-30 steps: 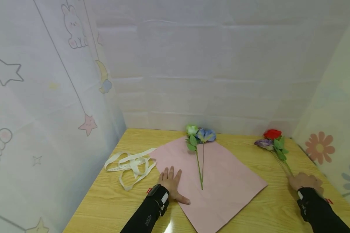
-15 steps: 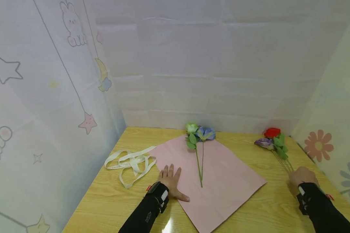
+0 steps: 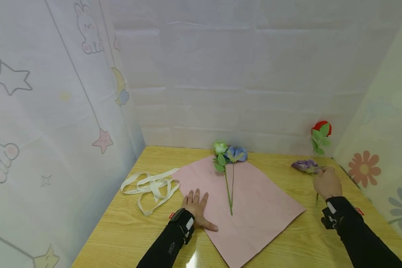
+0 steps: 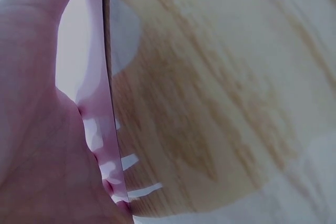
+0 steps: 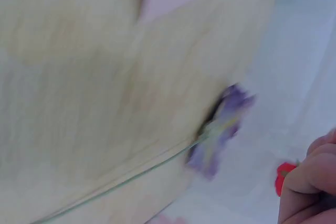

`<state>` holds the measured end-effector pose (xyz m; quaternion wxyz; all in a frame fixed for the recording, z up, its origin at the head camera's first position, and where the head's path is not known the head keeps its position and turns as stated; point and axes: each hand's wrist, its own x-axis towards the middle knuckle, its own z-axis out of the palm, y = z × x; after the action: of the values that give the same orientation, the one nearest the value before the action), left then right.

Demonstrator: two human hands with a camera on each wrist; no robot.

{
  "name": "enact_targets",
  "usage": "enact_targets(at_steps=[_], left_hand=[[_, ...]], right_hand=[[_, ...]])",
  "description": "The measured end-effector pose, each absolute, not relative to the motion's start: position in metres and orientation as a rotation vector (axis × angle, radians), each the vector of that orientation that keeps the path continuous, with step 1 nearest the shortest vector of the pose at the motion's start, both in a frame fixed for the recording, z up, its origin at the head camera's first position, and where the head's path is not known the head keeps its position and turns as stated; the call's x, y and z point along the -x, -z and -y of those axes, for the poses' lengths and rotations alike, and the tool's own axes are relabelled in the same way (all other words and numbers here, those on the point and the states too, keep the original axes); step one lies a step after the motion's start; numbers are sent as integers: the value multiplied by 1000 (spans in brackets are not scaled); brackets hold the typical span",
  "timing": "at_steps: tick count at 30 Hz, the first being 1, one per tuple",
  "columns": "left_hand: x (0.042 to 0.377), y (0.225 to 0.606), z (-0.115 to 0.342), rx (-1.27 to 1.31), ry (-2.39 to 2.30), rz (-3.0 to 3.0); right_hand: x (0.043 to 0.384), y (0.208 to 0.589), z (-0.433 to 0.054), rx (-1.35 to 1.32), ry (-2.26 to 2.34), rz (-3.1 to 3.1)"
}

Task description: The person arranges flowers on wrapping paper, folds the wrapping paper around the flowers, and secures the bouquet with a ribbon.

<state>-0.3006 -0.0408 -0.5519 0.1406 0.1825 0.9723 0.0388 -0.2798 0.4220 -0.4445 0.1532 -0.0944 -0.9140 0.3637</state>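
Note:
My left hand lies with spread fingers on the left edge of a pink sheet of wrapping paper; the left wrist view shows its palm along the paper's edge. At the right, my right hand has curled fingers pinching the stem of a red artificial rose, whose bloom stands up against the back wall. Most of that stem is hidden by the hand. Just left of the hand, a purple artificial flower lies on the table, its thin green stem running back in the right wrist view.
On the paper lie a pale green-white rose and a blue flower, stems crossing at the bottom. Loose white printed ribbon is heaped to the left. Patterned cloth walls border the wooden table at back and sides.
My right hand has moved forward and a little left, lifting the red rose off the table and away from the purple flower. The left hand has stayed in place on the paper.

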Motion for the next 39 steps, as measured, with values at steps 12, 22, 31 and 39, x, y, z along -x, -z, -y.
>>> enact_targets(at_steps=[12,22,31,39], left_hand=[[305,548,43,-508,-205,-2788],[305,557,39,-499,-141,-2781],[296,556,41,-504,-167,-2774],[299,552,42,-509,-191,-2803]], right_hand=[[309,429,-267,197,-1050,2460],[319,487,-190,56,-1205,2734],[318,521,-172,67,-1131,2934],[326,521,-173,40,-893,2976]])
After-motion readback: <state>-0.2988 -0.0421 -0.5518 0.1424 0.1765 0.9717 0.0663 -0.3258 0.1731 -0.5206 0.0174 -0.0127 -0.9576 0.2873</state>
